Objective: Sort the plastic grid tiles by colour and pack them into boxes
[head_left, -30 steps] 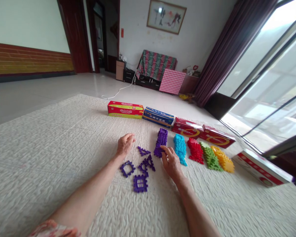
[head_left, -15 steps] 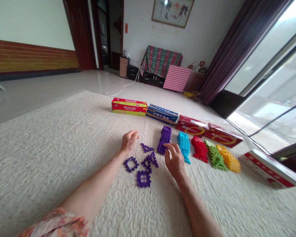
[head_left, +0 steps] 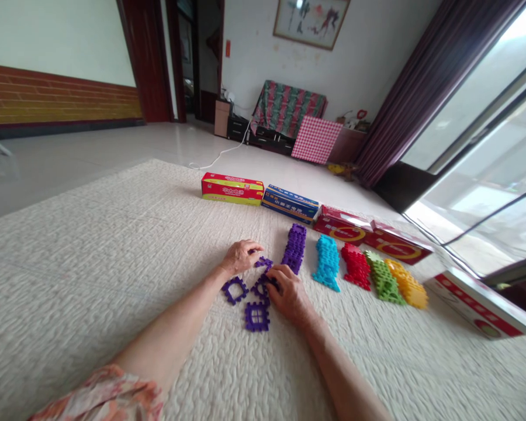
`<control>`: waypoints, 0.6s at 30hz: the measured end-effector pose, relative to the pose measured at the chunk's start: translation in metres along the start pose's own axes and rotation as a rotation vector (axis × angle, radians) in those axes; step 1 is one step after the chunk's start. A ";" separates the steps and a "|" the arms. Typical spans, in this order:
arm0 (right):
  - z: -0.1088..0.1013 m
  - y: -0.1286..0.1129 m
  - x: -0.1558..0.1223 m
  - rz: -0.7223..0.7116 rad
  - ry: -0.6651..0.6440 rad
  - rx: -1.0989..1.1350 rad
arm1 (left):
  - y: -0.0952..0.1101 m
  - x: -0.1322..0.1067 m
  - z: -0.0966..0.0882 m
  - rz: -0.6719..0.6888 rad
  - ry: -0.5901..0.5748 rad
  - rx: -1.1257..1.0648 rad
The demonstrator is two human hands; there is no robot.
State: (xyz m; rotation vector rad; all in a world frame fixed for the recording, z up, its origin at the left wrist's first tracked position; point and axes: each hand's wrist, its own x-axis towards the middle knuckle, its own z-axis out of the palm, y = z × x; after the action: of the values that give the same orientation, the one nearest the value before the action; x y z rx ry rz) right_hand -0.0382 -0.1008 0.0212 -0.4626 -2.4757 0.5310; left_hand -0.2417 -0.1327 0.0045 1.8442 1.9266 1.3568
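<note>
My left hand [head_left: 243, 256] is closed, its curled fingers on the left end of a purple triangular building piece [head_left: 263, 262]. Thumb and fingers of my right hand [head_left: 289, 293] close around another purple toothed piece, mostly hidden beneath them. Partly under that hand lies a further purple piece [head_left: 259, 288]. Nearer to me are a purple square frame [head_left: 235, 290] and a purple window piece [head_left: 257, 316], both flat on the quilted cover [head_left: 170, 245]. Just beyond my right hand, overlapping purple pieces [head_left: 295, 245] form a row.
Right of the purple row lie overlapping blue [head_left: 327, 263], red [head_left: 356, 266], green [head_left: 384, 278] and yellow pieces [head_left: 407, 283]. Behind them stand a red-yellow box [head_left: 232, 190], a blue box [head_left: 290, 204] and two dark red boxes [head_left: 344, 225]. A white-red box [head_left: 482, 304] stands far right.
My right hand has moved left from the purple row onto the loose purple pieces. My left hand has shifted right and closed on the triangular piece.
</note>
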 end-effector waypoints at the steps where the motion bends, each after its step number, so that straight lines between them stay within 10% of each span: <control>1: 0.003 -0.001 0.003 -0.003 0.001 0.004 | 0.000 0.000 0.000 -0.011 0.008 -0.013; 13: 0.004 -0.014 0.004 -0.032 0.055 0.008 | 0.001 0.001 -0.002 -0.200 0.099 -0.269; 18: -0.001 -0.038 0.007 -0.167 -0.139 -0.006 | -0.002 0.005 -0.006 -0.428 0.338 -0.533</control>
State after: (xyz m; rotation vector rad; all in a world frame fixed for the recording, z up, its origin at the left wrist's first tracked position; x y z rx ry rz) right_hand -0.0512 -0.1299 0.0430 -0.2250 -2.6192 0.5027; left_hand -0.2484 -0.1308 0.0085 0.9479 1.7139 1.8624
